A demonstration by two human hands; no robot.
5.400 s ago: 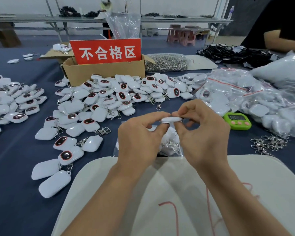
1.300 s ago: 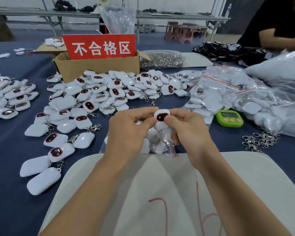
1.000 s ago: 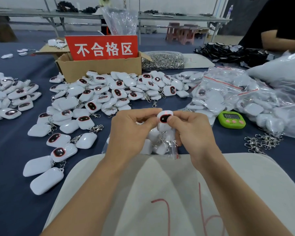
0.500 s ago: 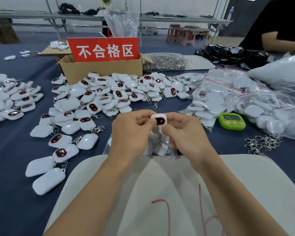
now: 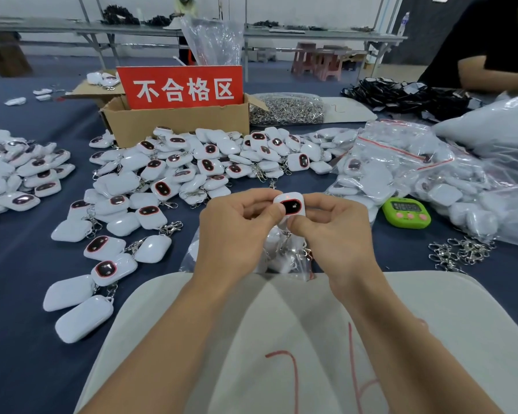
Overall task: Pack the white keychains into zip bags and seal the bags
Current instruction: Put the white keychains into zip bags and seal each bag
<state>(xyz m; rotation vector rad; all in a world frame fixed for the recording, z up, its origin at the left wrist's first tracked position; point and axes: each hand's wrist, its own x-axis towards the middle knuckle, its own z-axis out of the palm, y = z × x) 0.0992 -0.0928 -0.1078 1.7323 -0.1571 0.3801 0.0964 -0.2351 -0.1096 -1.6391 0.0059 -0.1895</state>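
Left hand (image 5: pixel 237 237), right hand (image 5: pixel 338 234): each grip pinching one keychain (image 5: pixel 291 205); navy-clothed table (image 5: pixel 18 264); benches (image 5: pixel 311 33) behind.

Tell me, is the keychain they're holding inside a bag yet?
Out. The left hand and right hand pinch the keychain bare, its dark screen uncovered; the zip bag lies beneath them.

clear plastic zip bag (image 5: pixel 296 264), 6 o'clock of the held white rounded-square keychain (image 5: pixel 290 204): largely hidden behind left hand (image 5: pixel 234 234) and right hand (image 5: pixel 335 234). lime-green digital timer (image 5: pixel 407 212), 3 o'clock: digits unreadable. pile of white plastic keychains (image 5: pixel 21 177), 9 o'clock: cut by the left edge.
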